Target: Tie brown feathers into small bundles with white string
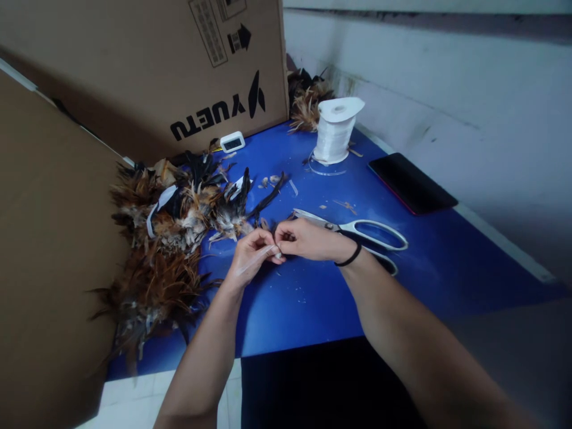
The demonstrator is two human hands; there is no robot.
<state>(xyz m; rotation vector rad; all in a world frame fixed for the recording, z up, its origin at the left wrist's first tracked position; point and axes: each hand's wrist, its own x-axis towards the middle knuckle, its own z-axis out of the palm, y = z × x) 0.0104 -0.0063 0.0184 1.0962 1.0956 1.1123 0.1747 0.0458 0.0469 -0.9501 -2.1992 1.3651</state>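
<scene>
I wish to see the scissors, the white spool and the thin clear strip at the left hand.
Scissors (331,226), head view: on the pivot.
White spool (333,140), head view: on its wound middle.
Thin clear strip (256,260), head view: on its visible middle.

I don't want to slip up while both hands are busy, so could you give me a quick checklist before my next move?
1. Clear strip at the left hand: runs across it to the pinched fingertips; ok.
2. Right hand: thumb and finger pinched beside the left fingertips; what they hold is hidden; cannot tell.
3. Scissors blades closed: partly covered by the right hand and wrist; cannot tell.
4. White spool standing upright: ok.
5. Phone apart from both hands: ok.
</scene>
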